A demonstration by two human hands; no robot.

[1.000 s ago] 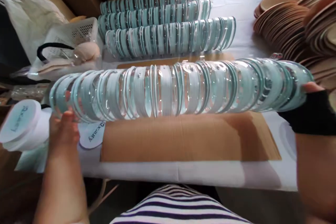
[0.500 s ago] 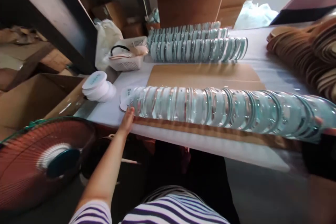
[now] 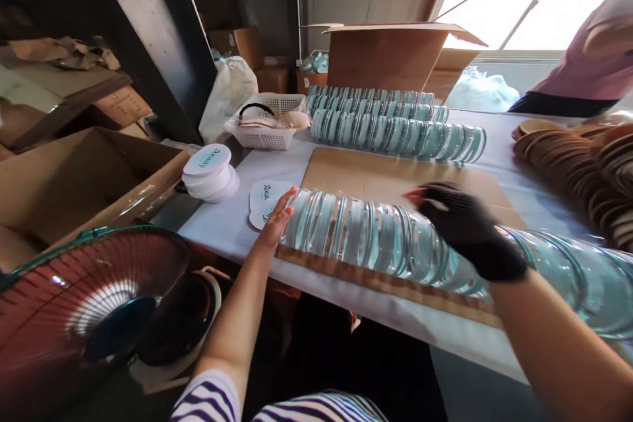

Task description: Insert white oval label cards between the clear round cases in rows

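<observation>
A long row of clear, bluish curved plastic pieces stands on edge across the table, close in front of me. My left hand is bare and presses against the row's left end, its fingers stretched out. Beside it lie white rounded cards with dark lettering. Over the middle of the row hovers my right hand in a black glove with bare fingertips. Its fingers are loosely curled, somewhat blurred, with a gap between them and nothing visible inside. Under the row is a flat cardboard sheet.
More rows of clear pieces stand behind, near a white basket and an open carton. Stacked white cards sit at the left. Brown curved pieces lie right. A fan stands lower left; a person is beyond.
My right hand has come from the row's far right end to above its middle. My left hand stays at the left end. The camera view has shifted, so the table sits lower.
</observation>
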